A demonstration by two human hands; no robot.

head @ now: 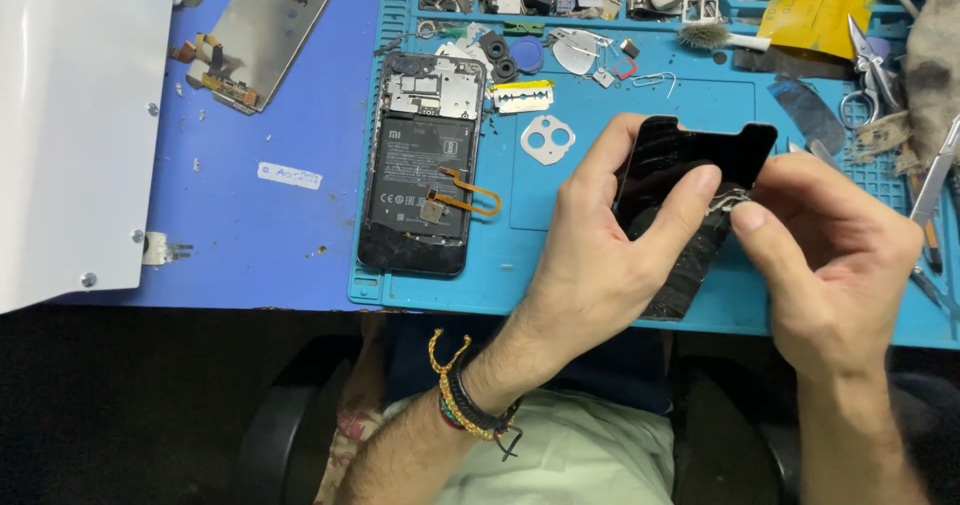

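My left hand (600, 255) grips a black glossy phone back cover (690, 155), thumb across its inner face. My right hand (820, 255) pinches a small silvery strip (728, 201) at the cover's right edge between thumb and fingers. Both hands hover over the turquoise work mat (560, 265). An opened phone (425, 165) lies on the mat to the left, its battery, metal shields and an orange flex cable (475, 195) exposed.
A razor blade (522, 96), a white camera frame (547, 141), a brush (715, 37), scissors (865, 65), tweezers (935, 180) and several small parts lie around the mat. A display panel (265, 30) and white sheet (75, 125) rest on the blue table.
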